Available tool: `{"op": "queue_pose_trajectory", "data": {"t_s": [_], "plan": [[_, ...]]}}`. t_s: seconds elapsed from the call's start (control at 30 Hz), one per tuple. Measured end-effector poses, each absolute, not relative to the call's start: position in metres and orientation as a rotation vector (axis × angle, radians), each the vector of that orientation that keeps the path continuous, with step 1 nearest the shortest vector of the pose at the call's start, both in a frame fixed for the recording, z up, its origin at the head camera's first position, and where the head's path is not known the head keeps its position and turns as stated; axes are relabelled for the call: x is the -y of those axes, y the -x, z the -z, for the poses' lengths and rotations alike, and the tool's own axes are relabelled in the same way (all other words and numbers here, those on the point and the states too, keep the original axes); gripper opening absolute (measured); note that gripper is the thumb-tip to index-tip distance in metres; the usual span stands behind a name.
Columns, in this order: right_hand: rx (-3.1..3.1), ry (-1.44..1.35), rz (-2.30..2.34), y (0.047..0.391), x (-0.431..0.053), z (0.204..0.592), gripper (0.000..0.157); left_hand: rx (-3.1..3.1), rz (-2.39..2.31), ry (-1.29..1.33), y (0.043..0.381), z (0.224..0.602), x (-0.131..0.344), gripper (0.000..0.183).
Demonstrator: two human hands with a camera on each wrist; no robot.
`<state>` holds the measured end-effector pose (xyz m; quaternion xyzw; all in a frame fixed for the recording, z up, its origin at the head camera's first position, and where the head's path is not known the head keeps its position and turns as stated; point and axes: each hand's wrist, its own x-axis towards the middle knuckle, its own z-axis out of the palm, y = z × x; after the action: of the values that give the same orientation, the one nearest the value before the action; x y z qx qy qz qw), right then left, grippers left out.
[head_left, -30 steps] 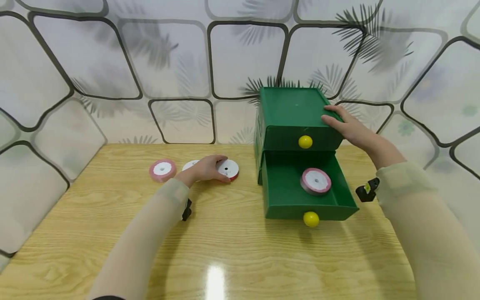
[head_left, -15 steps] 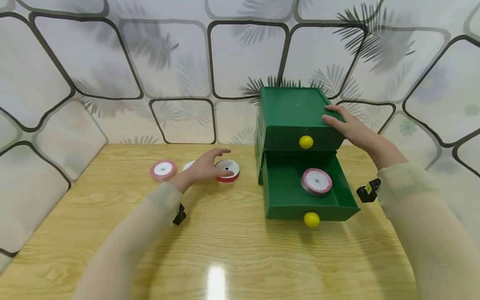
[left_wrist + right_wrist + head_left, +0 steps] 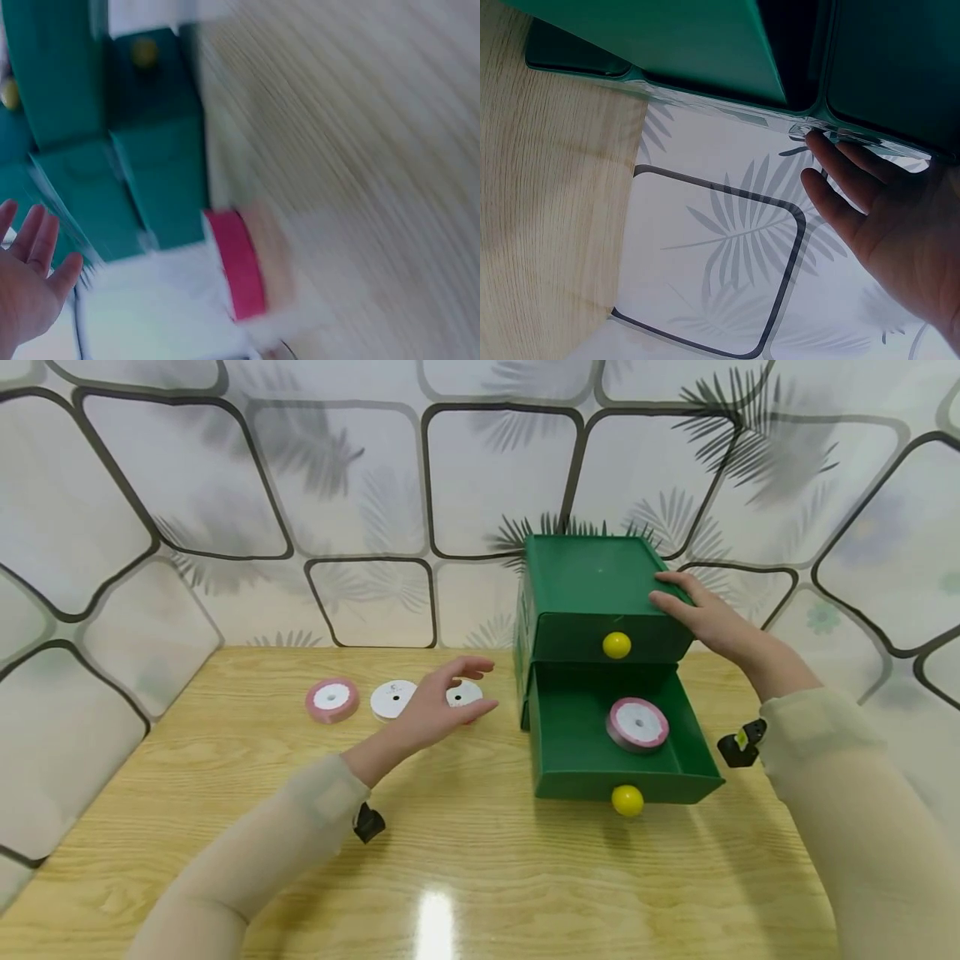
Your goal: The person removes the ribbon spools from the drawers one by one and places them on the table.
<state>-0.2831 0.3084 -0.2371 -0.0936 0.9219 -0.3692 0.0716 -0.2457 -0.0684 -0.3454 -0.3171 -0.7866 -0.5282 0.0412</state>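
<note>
Above the table, my left hand (image 3: 438, 706) hovers with fingers spread and nothing in its grasp. It partly covers a red ribbon spool with a white face (image 3: 466, 692); the left wrist view shows the spool's red side (image 3: 244, 264) apart from the hand (image 3: 30, 281). Left of it lie a white-faced spool (image 3: 392, 700) and a pink ribbon spool (image 3: 332, 699). My right hand (image 3: 712, 617) rests on the top right edge of a green drawer cabinet (image 3: 592, 577), fingers extended. Its pulled-out lower drawer (image 3: 566, 743) holds another pink ribbon spool (image 3: 637, 723).
Yellow knobs mark the upper drawer (image 3: 617, 645), which is pushed in, and the lower one, which juts toward me. A patterned cloth backdrop (image 3: 367, 518) rises behind the wooden table (image 3: 480, 843).
My left hand has let go of the red ribbon spool, lifted and moved right with its fingers spread. The white-faced spool is uncovered. My right hand stays on the cabinet.
</note>
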Motion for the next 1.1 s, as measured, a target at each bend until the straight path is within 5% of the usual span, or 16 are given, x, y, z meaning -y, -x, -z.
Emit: {"op": "queue_pose_trajectory", "data": {"t_s": [0.47, 1.1], "plan": [[-2.755, 0.288, 1.151, 0.284, -0.308, 0.237, 0.074, 2.295, 1.475, 1.293, 0.215, 0.308, 0.025, 0.052], [-2.752, 0.270, 1.176, 0.286, -0.309, 0.239, 0.071, 2.668, 1.133, 1.700, 0.246, 0.283, -0.058, 0.085]]}}
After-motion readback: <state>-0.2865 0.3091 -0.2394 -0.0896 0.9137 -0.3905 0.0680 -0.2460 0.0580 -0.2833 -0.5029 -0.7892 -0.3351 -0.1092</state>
